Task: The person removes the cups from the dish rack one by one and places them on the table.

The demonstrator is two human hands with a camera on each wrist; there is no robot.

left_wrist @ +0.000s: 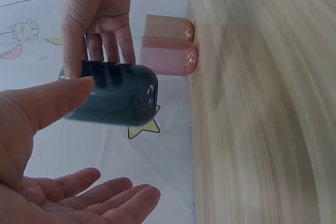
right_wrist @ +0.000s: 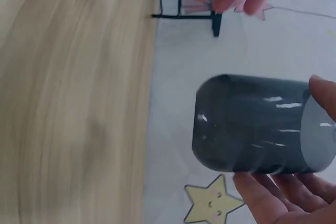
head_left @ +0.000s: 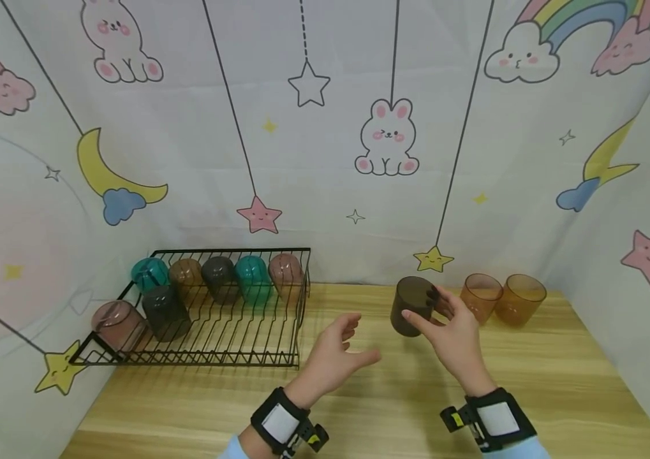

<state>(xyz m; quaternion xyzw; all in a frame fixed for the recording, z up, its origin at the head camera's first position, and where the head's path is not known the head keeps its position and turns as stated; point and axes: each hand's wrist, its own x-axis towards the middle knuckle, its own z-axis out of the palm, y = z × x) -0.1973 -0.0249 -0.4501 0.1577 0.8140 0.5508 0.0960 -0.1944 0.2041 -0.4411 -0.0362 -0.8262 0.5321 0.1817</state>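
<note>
Background was a pale cloth [head_left: 325,146] printed with bunnies, stars and clouds, dropping to a wood-grain table [head_left: 370,421]. Using the black wire rack [head_left: 210,364] as reference.

Dark grey cup [head_left: 407,312]: right of the rack, well apart from it, raised off the table, mouth up with a slight tilt. Both wrist views showed a gap under its base.

Right hand [head_left: 458,338]: clamped on that cup, thumb on the near side, fingers round the far side. Left hand [head_left: 330,360]: just right of the rack's front corner, holding nothing, thumb and fingers spread apart, palm toward the cup. In the left wrist view its thumb overlapped the cup, but the head view had the two apart. Hands not touching each other.

Farther right of the rack, past the held cup: pinkish cup [head_left: 481,299] and amber cup [head_left: 521,301], side by side, upright on the table. Couldn't tell if they touched.

In the rack, back row from its left end: teal cup, brown cup [head_left: 185,273], smoky cup [head_left: 221,279], second teal cup [head_left: 254,278], pink cup [head_left: 286,274], bases up. Rack's left front: another pink cup [head_left: 119,324] and a charcoal cup [head_left: 166,313] beside it.

Pink star [head_left: 259,217] on the cloth above the rack; yellow star [head_left: 433,259] right of it, above the held cup.
</note>
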